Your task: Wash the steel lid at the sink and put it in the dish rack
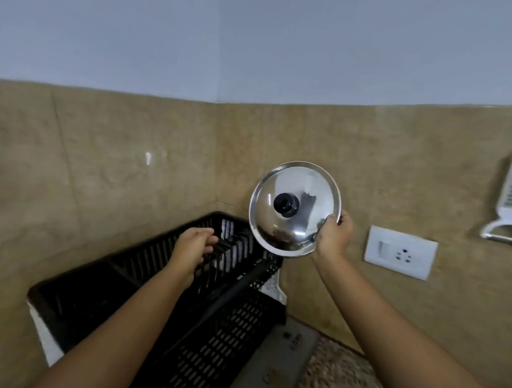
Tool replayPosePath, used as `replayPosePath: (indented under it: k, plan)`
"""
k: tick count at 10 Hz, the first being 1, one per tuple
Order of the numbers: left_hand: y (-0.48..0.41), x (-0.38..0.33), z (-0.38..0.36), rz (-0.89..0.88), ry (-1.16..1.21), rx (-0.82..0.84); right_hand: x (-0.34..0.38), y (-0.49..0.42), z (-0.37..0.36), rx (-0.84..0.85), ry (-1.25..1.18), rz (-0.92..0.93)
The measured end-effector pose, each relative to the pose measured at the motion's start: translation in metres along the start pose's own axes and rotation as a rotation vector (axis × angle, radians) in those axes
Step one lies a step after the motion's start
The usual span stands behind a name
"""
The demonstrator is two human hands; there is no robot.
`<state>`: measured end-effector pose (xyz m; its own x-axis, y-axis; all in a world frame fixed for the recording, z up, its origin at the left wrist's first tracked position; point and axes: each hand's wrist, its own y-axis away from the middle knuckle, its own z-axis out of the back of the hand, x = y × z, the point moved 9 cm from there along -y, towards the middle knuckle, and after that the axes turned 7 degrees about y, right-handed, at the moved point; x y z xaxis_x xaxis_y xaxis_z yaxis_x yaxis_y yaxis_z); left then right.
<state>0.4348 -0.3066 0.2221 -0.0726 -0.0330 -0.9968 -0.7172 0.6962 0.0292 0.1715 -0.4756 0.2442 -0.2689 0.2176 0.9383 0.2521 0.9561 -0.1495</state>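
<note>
The sink is out of the picture, and the near end of the black dish rack (181,324) is cut off and blurry. The steel lid (295,209) is round and shiny, with 1 black knob (286,204) in the middle. It is up in the air, just above the rack's far corner. The right hand (334,234) pinches its rim. The left hand (194,244) is loosely curled over the rack, holding nothing.

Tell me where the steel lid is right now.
Right of centre in the head view, the steel lid is held by the right hand above the black dish rack.
</note>
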Motion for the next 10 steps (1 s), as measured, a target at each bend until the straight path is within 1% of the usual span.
replayPosePath:
  k: [1, 2, 3, 4, 6, 7, 8, 9, 10]
  plan:
    - [-0.017, 0.016, 0.006, 0.07, 0.011, -0.013, -0.016, -0.014, -0.038, 0.005, 0.026, 0.028]
    - [-0.023, 0.031, 0.007, 0.162, 0.049, 0.003, -0.032, -0.023, -0.071, 0.046, 0.058, 0.072]
    - [-0.025, 0.037, 0.007, 0.204, 0.092, 0.026, -0.05, -0.027, -0.093, 0.107, 0.126, 0.094]
    - [-0.029, 0.038, 0.01, 0.207, 0.11, 0.023, -0.067, -0.03, -0.1, 0.122, 0.158, 0.089]
    - [-0.032, 0.036, 0.011, 0.187, 0.133, 0.027, -0.095, -0.035, -0.112, 0.195, 0.237, 0.035]
    - [-0.031, 0.035, 0.01, 0.181, 0.129, 0.032, -0.099, -0.039, -0.11, 0.203, 0.254, 0.006]
    - [-0.031, 0.035, 0.01, 0.166, 0.115, 0.046, -0.098, -0.036, -0.11, 0.261, 0.238, -0.061]
    - [-0.028, 0.028, 0.009, 0.071, 0.06, 0.048, -0.092, -0.03, -0.109, 0.357, 0.252, -0.122]
    - [-0.024, 0.011, 0.017, -0.063, 0.028, -0.012, -0.084, -0.027, -0.099, 0.406, 0.292, -0.099]
